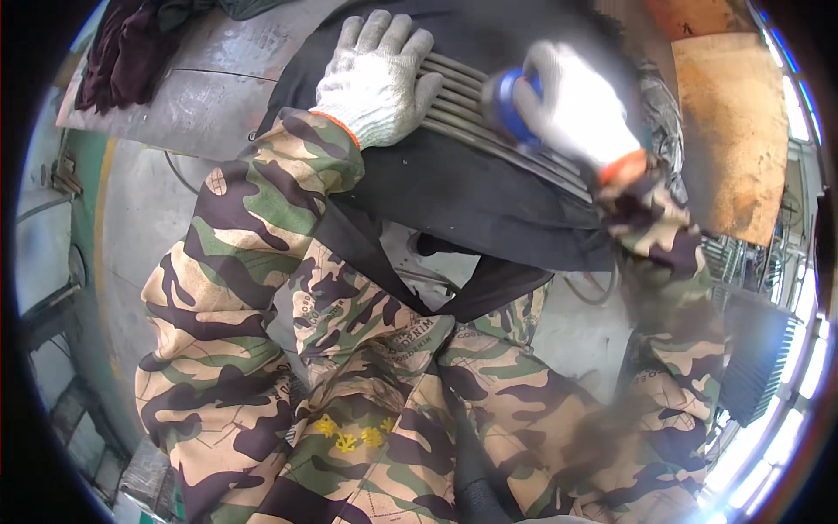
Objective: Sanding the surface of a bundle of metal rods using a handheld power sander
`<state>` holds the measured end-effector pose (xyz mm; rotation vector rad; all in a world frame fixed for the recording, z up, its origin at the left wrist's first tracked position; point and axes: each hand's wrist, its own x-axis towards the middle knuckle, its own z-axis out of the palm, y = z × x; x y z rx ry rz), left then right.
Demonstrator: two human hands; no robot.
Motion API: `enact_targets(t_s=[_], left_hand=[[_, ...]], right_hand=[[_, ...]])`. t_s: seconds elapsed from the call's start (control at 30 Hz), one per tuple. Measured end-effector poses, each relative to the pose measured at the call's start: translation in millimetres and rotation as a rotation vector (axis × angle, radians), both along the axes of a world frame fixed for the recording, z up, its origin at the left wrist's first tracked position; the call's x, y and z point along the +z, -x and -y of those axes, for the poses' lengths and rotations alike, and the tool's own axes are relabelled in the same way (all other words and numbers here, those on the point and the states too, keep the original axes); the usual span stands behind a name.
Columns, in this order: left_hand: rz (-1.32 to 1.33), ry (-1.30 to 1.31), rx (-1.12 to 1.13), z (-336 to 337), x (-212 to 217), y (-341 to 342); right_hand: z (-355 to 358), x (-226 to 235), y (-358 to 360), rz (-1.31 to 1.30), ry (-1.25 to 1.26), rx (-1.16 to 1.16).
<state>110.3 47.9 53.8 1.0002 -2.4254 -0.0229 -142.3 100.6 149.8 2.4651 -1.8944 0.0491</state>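
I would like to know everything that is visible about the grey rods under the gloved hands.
The grey rods are slim, straight and metallic-looking, lying side by side on the black cloth, slanting down to the right. The gloved left hand covers their left ends. The gloved right hand holds a blue round object over them; blur hides whether it touches. Their exact count is unclear.

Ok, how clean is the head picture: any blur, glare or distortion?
Head view: blur smears the right hand and blue object; the left hand looks sharper; bright panes at lower right blow out, their line bowing along the dark image rim.
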Motion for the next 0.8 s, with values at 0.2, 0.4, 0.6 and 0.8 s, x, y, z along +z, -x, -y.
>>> enact_targets(t_s=[0.2,0.4,0.6,0.8], left_hand=[[-0.040,-0.044,0.066,-1.1,-0.9,7.3],[-0.024,-0.073,0.052,-16.2,-5.8,-11.1],[-0.001,0.052,0.111,0.6,-3.6,9.5],[-0.033,-0.068,0.122,6.5,-8.8,6.5]], right_hand=[[-9.6,6.6,-5.3,0.063,-0.008,0.012],[-30.0,3.5,-29.6,0.076,-0.061,0.084],[-4.7,8.5,-17.0,0.017,-0.049,0.000],[9.0,3.5,-28.9,0.021,-0.021,-0.019]])
